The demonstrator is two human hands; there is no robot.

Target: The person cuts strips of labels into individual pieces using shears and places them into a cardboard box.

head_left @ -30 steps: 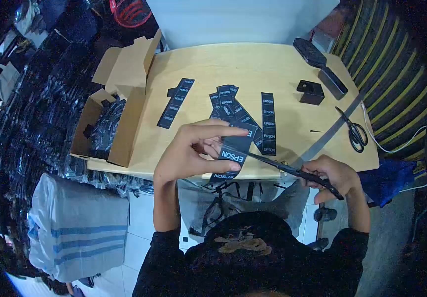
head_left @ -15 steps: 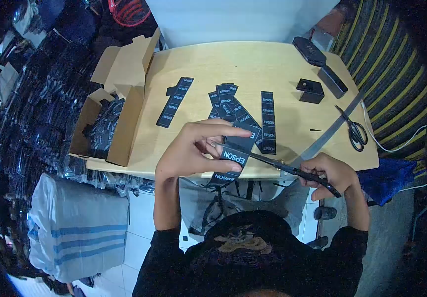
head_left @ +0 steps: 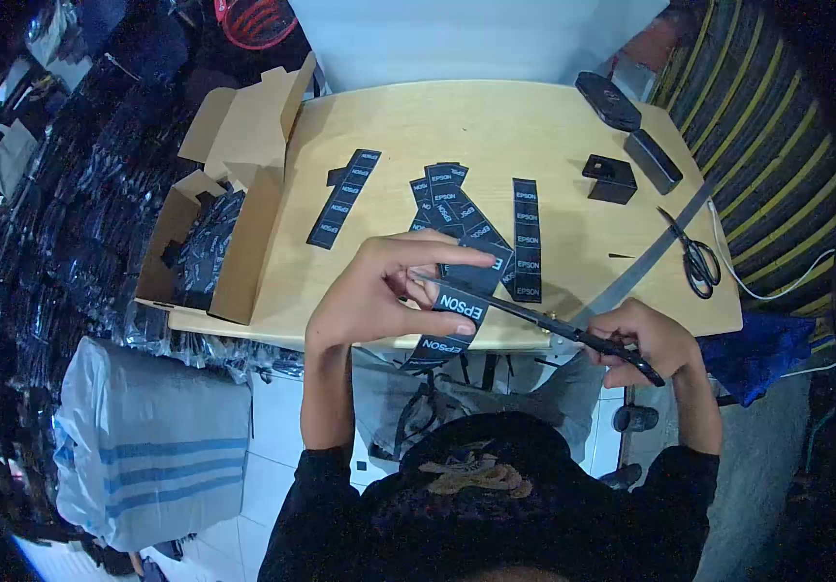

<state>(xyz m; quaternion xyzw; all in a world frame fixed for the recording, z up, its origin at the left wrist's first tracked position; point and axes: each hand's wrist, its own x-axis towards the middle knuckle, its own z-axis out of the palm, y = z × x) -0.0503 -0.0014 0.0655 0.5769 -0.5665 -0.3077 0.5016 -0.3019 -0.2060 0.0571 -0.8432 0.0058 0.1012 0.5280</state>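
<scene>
My left hand (head_left: 369, 291) pinches a black strip of EPSON labels (head_left: 459, 307) above the table's front edge. In my right hand (head_left: 646, 339) are black scissors (head_left: 554, 327), their blades pointing left and lying across the strip between two labels. Whether the blades are fully together is hard to tell. Beyond my left hand, several EPSON strips (head_left: 445, 199) overlap in a pile on the table. One more strip (head_left: 527, 238) lies straight to the right of the pile, and another (head_left: 344, 199) lies slanted to the left over a small black piece.
An open cardboard box (head_left: 243, 242) with many cut labels stands at the table's left. On the right of the table (head_left: 389, 116) lie a second pair of scissors (head_left: 700, 264), a black case (head_left: 608, 101), a black block (head_left: 653, 161) and a small black box (head_left: 610, 178).
The scissors and my right hand have shifted very slightly. The lower end of the held strip has swung a little to the left.
</scene>
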